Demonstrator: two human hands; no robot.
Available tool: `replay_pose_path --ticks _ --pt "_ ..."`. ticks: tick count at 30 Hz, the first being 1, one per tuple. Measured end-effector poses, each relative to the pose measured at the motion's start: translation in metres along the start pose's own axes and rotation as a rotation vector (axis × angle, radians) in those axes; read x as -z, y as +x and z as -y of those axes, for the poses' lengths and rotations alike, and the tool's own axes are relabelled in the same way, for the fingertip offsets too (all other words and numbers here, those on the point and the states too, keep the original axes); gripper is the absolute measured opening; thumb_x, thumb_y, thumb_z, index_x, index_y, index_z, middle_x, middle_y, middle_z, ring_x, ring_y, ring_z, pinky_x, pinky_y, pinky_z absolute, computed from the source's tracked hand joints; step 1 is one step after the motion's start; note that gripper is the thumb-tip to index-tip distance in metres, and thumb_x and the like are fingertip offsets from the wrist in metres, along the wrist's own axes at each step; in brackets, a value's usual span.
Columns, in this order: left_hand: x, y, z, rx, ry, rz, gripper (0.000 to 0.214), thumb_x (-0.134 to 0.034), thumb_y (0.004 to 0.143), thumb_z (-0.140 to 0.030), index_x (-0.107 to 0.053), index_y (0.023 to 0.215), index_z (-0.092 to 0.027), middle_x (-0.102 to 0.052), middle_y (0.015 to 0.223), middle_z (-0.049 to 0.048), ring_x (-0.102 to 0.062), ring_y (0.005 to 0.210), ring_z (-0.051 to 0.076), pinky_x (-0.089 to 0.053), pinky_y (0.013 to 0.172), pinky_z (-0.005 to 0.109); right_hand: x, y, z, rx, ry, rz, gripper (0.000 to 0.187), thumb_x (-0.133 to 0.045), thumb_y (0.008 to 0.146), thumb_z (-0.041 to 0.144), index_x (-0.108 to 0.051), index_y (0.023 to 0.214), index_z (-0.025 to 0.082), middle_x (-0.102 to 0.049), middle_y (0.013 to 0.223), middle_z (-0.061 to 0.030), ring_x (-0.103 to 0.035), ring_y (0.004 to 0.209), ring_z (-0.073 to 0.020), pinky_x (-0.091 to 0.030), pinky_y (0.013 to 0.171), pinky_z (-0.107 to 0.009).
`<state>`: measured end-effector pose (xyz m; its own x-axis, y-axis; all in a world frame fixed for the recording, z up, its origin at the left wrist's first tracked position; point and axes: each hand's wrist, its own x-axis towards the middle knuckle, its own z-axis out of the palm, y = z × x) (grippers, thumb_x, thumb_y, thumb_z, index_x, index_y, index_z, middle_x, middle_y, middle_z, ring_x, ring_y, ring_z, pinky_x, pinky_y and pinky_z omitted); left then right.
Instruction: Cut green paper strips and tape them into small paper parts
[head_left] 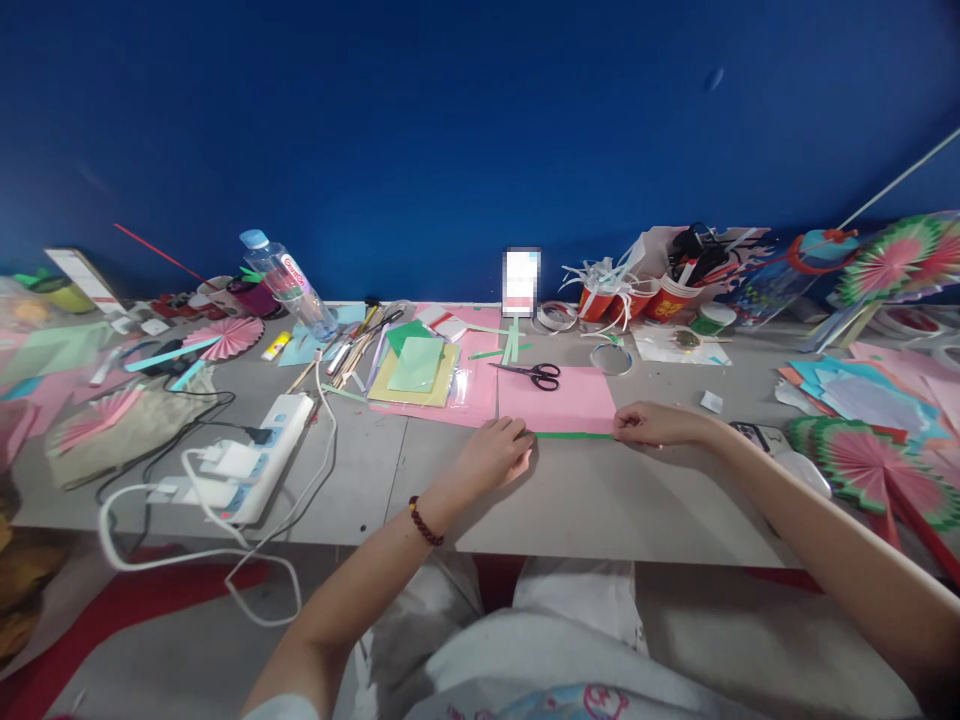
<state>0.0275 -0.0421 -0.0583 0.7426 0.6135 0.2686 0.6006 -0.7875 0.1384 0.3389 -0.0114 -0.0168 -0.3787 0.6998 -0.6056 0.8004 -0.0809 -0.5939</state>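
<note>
A sheet of pink paper [574,400] lies flat on the table in front of me, with a narrow green paper strip [574,436] along its near edge. My left hand [504,448] is at the strip's left end, its fingers curled closed on it. At the other end, my right hand [637,424] pinches the strip at the paper's right corner. My fingertips partly hide both ends. Black-handled scissors [541,376] rest across the upper left of the pink sheet, untouched, pointing left.
Stacked coloured papers [420,370] lie left of the sheet. A power strip [274,455] with looping white cables and a tilted water bottle [289,280] stand further left. A phone [520,280] leans at the back wall. Paper-filled cups [667,295] and folded paper fans [874,465] are on the right.
</note>
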Motion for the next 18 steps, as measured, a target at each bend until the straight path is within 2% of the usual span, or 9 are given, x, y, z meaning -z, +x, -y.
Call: replay_pose_path --ticks 5,9,12,14,16,18 --pt "0.004 0.002 -0.001 0.027 -0.052 0.013 0.020 -0.048 0.088 -0.016 -0.064 0.100 -0.018 -0.059 0.091 0.0076 -0.058 0.081 0.019 -0.044 0.070 0.032 0.003 -0.003 0.002 -0.009 -0.003 0.003 0.024 -0.059 0.072 0.041 -0.056 0.066 0.018 -0.054 0.056 0.0002 -0.044 0.048 -0.0107 -0.031 0.045 -0.024" --pt "0.012 0.005 -0.003 0.133 -0.201 0.046 0.018 -0.051 0.087 -0.019 -0.068 0.094 -0.018 -0.064 0.088 0.0078 -0.060 0.080 0.019 -0.044 0.069 0.031 0.003 -0.013 0.019 0.051 0.121 -0.084 0.027 -0.063 0.072 0.044 -0.059 0.071 0.017 -0.055 0.060 0.0003 -0.041 0.048 -0.0086 -0.026 0.043 -0.022" --pt "0.024 0.011 -0.004 0.325 -0.500 -0.008 0.026 -0.056 0.087 -0.032 -0.067 0.107 -0.019 -0.068 0.095 0.0072 -0.061 0.078 0.018 -0.046 0.067 0.029 -0.007 -0.016 0.041 0.135 0.260 -0.131 0.033 -0.058 0.079 0.051 -0.057 0.078 0.018 -0.050 0.061 0.0032 -0.037 0.045 -0.0058 -0.024 0.041 -0.021" --pt "0.033 0.016 -0.004 0.443 -0.771 -0.071 0.037 -0.057 0.087 -0.043 -0.065 0.116 -0.021 -0.070 0.100 0.0065 -0.062 0.077 0.016 -0.047 0.065 0.027 -0.018 -0.013 0.058 0.208 0.426 -0.098 0.037 -0.059 0.081 0.054 -0.055 0.083 0.018 -0.050 0.061 0.0038 -0.039 0.045 -0.0054 -0.027 0.041 -0.019" --pt "0.043 0.023 -0.004 0.481 -0.974 -0.139 0.041 -0.058 0.086 -0.046 -0.066 0.117 -0.022 -0.070 0.100 0.0067 -0.062 0.079 0.016 -0.048 0.066 0.027 -0.030 -0.007 0.074 0.285 0.617 -0.026 0.039 -0.062 0.079 0.056 -0.053 0.082 0.018 -0.051 0.060 0.0042 -0.043 0.045 -0.0059 -0.032 0.042 -0.019" --pt "0.051 0.028 -0.003 0.450 -1.109 -0.208 0.037 -0.061 0.084 -0.046 -0.069 0.111 -0.021 -0.070 0.105 0.0077 -0.063 0.083 0.016 -0.048 0.069 0.027 -0.040 0.000 0.087 0.327 0.752 0.053 0.039 -0.067 0.076 0.054 -0.052 0.080 0.018 -0.052 0.059 0.0041 -0.045 0.046 -0.0068 -0.036 0.044 -0.020"
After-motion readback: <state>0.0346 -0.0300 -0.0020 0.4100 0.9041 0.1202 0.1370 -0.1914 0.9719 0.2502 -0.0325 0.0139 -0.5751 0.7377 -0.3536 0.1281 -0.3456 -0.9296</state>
